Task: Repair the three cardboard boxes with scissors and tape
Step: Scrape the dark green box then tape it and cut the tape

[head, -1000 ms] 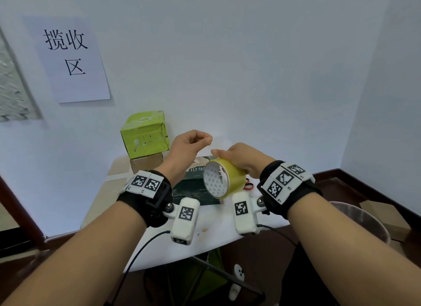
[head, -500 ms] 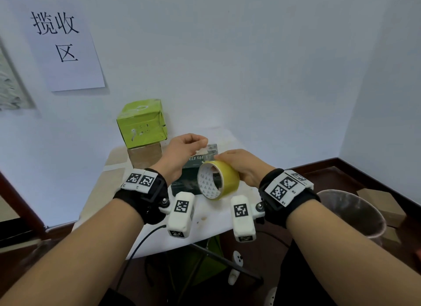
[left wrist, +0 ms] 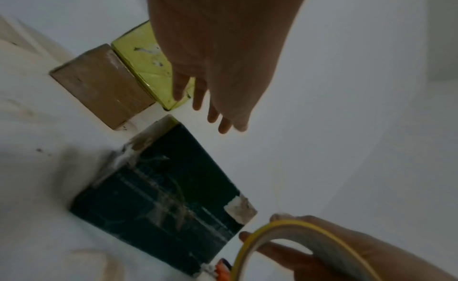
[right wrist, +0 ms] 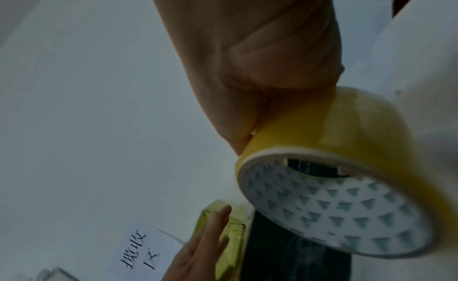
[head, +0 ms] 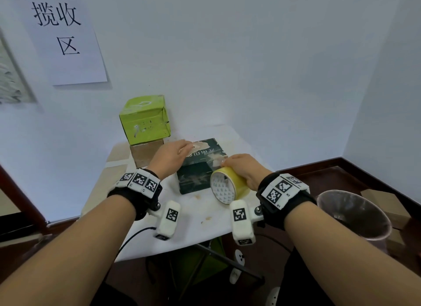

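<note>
Got the yellow roll of packing tape (head: pixel 227 184) with its white triangle-printed core wrapped in my right hand (head: pixel 245 169), held just over the near right corner of the flat dark green cardboard box (head: pixel 200 166) on the white table (head: pixel 196 217). My left hand (head: pixel 170 156) is flat, fingers straight and loose, over the box's scuffed far-left top. Behind sits a glossy lime-green cube box (head: pixel 145 120) stacked on a plain brown cardboard box (head: pixel 142 154).

Both my forearms reach forward side by side. My left hand (head: pixel 171 155) lies flat, fingers straight and together, palm down. My right hand (head: pixel 243 169) curls its fingers around the tape roll (head: pixel 227 185), wrist slightly raised.
</note>
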### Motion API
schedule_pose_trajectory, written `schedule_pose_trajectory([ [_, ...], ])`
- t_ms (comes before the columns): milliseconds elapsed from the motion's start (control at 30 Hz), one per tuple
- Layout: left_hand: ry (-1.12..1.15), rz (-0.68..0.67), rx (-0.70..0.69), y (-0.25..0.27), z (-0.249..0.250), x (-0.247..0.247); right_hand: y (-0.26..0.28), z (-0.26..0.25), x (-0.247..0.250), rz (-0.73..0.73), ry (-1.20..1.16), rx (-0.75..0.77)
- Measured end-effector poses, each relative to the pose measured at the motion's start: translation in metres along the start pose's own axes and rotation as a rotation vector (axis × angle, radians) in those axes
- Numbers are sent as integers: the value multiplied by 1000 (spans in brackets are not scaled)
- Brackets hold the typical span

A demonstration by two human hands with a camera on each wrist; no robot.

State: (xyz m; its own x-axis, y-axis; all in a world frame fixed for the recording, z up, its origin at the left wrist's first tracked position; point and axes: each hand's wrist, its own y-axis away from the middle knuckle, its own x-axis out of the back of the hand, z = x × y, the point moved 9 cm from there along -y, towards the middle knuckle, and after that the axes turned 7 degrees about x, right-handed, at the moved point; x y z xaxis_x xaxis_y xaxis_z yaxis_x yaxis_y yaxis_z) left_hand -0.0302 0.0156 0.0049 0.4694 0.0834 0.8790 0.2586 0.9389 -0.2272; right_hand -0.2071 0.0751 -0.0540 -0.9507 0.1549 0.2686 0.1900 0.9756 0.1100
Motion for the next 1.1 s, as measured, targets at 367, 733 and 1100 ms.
schedule_pose_trajectory([
  [367, -500, -82, -30, 3, -8, -19, -25, 3, 5, 80, 40, 21],
  [733, -335, -277, -286, -7, 21, -75, -42, 15, 35, 187, 39, 12],
  [1100, -229, -199, -255, -6, 19, -61, -48, 21, 34, 168, 62, 28],
])
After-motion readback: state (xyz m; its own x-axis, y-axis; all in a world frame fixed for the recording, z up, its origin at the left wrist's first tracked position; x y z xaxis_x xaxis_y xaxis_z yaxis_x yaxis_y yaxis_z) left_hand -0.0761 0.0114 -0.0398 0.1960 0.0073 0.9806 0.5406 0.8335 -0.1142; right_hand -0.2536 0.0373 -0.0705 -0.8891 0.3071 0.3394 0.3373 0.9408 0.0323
